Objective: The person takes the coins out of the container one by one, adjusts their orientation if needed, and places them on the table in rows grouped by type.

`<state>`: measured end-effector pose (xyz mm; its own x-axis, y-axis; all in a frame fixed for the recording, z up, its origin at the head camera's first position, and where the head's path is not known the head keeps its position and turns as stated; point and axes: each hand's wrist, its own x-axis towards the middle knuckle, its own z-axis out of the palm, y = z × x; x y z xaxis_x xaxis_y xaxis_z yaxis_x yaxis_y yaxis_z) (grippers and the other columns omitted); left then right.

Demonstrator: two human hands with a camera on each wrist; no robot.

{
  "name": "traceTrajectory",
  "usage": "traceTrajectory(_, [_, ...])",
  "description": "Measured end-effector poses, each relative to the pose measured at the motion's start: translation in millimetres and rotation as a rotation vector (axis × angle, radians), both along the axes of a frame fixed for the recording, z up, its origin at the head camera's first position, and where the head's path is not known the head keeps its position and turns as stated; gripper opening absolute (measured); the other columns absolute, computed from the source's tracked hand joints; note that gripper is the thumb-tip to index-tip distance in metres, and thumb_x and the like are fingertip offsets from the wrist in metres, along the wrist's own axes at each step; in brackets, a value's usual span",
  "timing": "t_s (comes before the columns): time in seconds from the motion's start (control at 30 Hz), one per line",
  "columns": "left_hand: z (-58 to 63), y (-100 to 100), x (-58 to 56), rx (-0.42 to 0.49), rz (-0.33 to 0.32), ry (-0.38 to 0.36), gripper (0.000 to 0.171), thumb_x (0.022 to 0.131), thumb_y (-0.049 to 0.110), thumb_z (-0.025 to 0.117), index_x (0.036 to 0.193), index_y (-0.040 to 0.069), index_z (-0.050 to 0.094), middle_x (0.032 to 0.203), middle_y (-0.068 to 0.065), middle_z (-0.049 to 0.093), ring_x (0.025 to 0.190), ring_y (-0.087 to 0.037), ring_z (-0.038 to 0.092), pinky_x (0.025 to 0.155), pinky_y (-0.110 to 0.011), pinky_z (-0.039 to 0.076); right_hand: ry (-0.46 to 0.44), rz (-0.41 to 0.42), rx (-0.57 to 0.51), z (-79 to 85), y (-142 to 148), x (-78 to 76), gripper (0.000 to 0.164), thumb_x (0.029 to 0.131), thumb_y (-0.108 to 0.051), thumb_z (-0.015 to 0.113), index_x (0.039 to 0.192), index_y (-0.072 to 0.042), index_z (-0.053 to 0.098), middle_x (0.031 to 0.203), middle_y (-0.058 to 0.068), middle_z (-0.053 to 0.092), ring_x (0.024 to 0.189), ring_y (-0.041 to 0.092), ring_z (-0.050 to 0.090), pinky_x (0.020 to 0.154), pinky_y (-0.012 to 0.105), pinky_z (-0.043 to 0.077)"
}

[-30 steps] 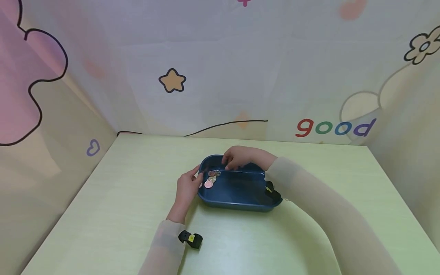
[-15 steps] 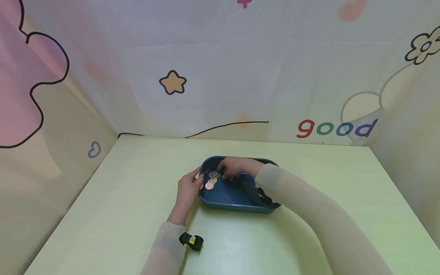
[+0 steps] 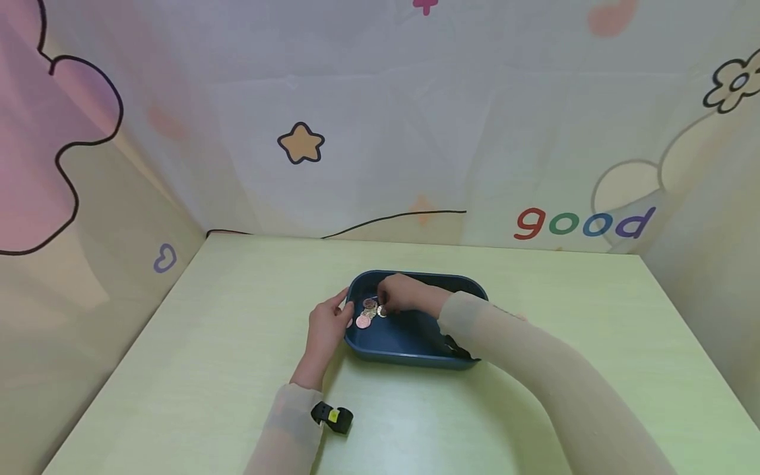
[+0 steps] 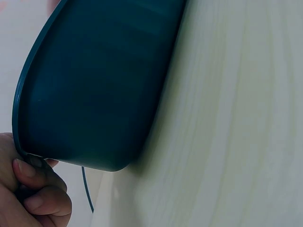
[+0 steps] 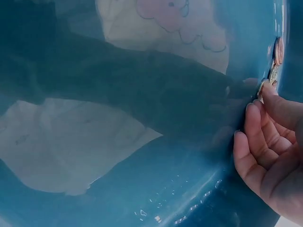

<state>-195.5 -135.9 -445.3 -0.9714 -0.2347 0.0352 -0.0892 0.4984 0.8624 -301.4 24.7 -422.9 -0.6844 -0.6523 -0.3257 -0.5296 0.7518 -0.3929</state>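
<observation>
A dark blue rectangular tray [image 3: 410, 363] with rounded corners sits on the table, tilted slightly in the head view. At its left end my left hand [image 3: 325, 328] grips the rim, thumb over the edge; in the left wrist view the fingers [image 4: 45, 201] curl at the tray's corner. Several shiny coins [image 3: 363, 321] lie together at the left end inside the tray. Over them is my right hand [image 3: 405, 293], fingertips at a coin [image 3: 382, 311]. The right wrist view shows thumb and finger pinching this coin [image 5: 261, 88], other coins [image 5: 279, 51] beside it.
The pale wooden-look table [image 3: 237, 297] extends around the tray. A printed cloth backdrop [image 3: 380, 132] rises behind and at both sides. Black wrist cameras [image 3: 334, 417] sit on both sleeves, the right one low over the tray.
My right hand has moved left and down from the tray's far side to the coins, and now pinches one. The left hand stays on the rim.
</observation>
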Motion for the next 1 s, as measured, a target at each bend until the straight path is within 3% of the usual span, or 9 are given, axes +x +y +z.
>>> traceTrajectory(0.23, [0.7,1,-0.8,0.005,0.005,-0.012,0.041,0.099,0.013,0.061,0.138,0.002,0.063,0.058,0.005,0.039,0.051,-0.010,0.036,0.050,-0.021,0.030,-0.027,0.008,-0.012,2.9,2,-1.5,0.010,0.092,-0.010,0.073,0.085,-0.004,0.070,0.080,0.006,0.068,0.067,0.012,0.065,0.066,0.022,0.054])
traceTrajectory(0.57, [-0.1,1,-0.3,-0.013,0.011,-0.012,0.041,0.098,0.013,0.061,0.138,0.002,0.063,0.057,0.005,0.037,0.051,-0.010,0.035,0.050,-0.021,0.030,-0.061,0.045,-0.018,17.3,10,-4.3,0.016,0.095,-0.003,0.063,0.080,-0.005,0.069,0.079,0.005,0.068,0.066,0.012,0.065,0.065,0.022,0.052])
traceTrajectory(0.8, [-0.2,2,0.7,-0.011,0.003,-0.022,0.041,0.099,0.013,0.060,0.139,0.002,0.062,0.057,0.004,0.037,0.051,-0.011,0.035,0.050,-0.021,0.029,-0.110,0.053,-0.065,33.9,22,-3.8,0.012,0.098,-0.003,0.062,0.088,-0.002,0.068,0.085,0.007,0.068,0.071,0.013,0.067,0.072,0.025,0.057])
traceTrajectory(1.0, [-0.7,2,-0.1,-0.008,0.005,-0.024,0.041,0.099,0.013,0.060,0.139,0.002,0.062,0.059,0.004,0.037,0.053,-0.012,0.036,0.051,-0.021,0.030,-0.083,0.068,-0.116,58.9,38,2.0,0.013,0.099,-0.006,0.062,0.089,-0.002,0.068,0.084,0.006,0.066,0.071,0.012,0.064,0.073,0.026,0.056])
